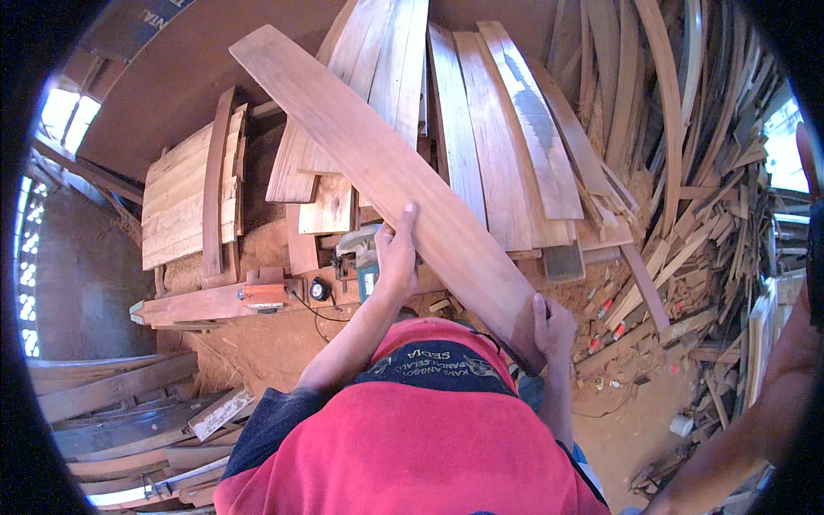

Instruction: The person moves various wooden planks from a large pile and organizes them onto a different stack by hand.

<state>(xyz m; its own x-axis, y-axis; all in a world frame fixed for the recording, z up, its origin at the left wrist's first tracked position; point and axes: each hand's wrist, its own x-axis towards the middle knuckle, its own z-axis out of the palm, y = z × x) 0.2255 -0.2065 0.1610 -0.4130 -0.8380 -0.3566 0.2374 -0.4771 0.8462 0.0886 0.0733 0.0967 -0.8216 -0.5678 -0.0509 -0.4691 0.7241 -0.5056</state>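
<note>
A long reddish-brown wooden board (386, 176) slants across the view, its far end up at the left and its near end by my right hip. My left hand (397, 256) grips its near edge around the middle, thumb lying on the top face. Close to the near end, my right hand (554, 328) is closed round the board's right edge, thumb on top. The fingers of both hands are partly hidden by the board. Just left of my left hand, a teal circular saw (365, 266) rests on the workbench, partly covered by that hand.
Stacked planks (468, 120) lie beyond the board. A joined wooden panel (184, 189) stands left, with an orange power tool (264, 295) and a black tape measure (319, 289) nearer. Wood offcuts (712, 240) pile up at right. Another person's arm (742, 446) enters lower right.
</note>
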